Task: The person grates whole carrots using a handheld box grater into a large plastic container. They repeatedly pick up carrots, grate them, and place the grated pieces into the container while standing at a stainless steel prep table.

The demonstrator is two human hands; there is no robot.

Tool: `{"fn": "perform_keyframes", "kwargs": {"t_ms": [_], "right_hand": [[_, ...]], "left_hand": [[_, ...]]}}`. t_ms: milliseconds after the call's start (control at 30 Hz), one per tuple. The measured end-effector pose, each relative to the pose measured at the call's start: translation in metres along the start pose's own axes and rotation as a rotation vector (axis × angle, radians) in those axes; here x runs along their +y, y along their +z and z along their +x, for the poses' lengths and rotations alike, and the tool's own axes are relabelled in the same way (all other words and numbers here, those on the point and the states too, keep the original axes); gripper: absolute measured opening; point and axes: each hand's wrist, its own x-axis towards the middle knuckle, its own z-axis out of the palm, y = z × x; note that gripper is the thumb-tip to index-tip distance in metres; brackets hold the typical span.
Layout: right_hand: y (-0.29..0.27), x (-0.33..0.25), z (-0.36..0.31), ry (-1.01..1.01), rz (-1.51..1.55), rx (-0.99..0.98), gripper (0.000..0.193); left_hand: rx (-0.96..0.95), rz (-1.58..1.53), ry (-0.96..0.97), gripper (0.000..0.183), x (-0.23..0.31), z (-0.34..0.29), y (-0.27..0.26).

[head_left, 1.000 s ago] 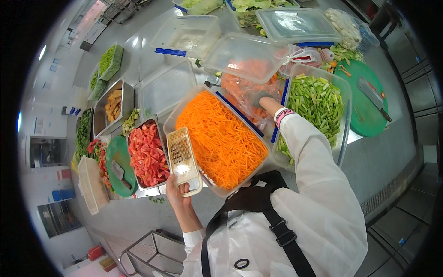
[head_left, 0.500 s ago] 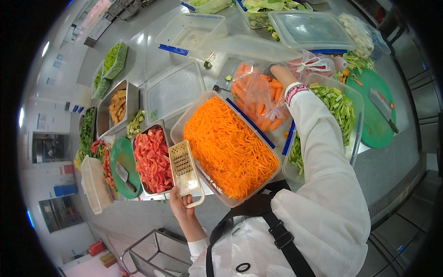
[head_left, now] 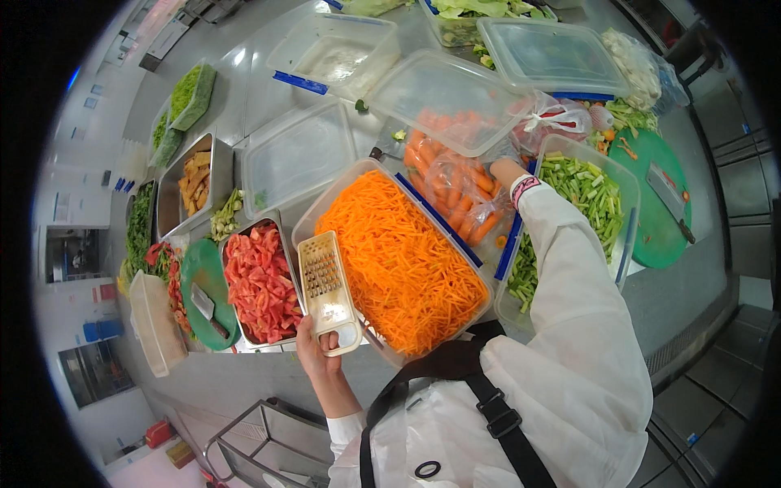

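My left hand (head_left: 319, 348) is closed round the handle of a cream grater (head_left: 324, 272). The grater leans against the near left rim of a clear tub of shredded carrot (head_left: 399, 260). My right hand (head_left: 506, 168) reaches to the right side of a clear plastic bag of whole carrots (head_left: 455, 189) behind that tub. Its fingers are hidden there, so their hold does not show. A translucent lid (head_left: 443, 93) overlaps the back of the carrot bag, its edge close to my right fingers.
Left of the grater stands a metal pan of cut tomatoes (head_left: 262, 285). A tub of chopped green stalks (head_left: 582, 183) lies under my right forearm. Knives rest on green cutting boards, one at left (head_left: 224, 281) and one at right (head_left: 651, 232). An open container (head_left: 346, 53) stands behind.
My right hand has come slightly nearer along the bag's right side. The translucent lid now lies further over the carrots. The grater stays in my left hand.
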Motion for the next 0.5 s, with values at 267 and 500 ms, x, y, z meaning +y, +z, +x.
{"fn": "perform_keyframes", "kwargs": {"t_ms": [267, 500], "right_hand": [[-0.014, -0.002, -0.003, -0.058, -0.059, 0.004, 0.037], [-0.052, -0.005, -0.06, -0.294, 0.229, 0.177, 0.035]], "left_hand": [[0.107, -0.008, 0.015, 0.025, -0.002, -0.018, 0.01], [0.071, 0.043, 0.031, 0.024, -0.007, -0.022, -0.012]]}}
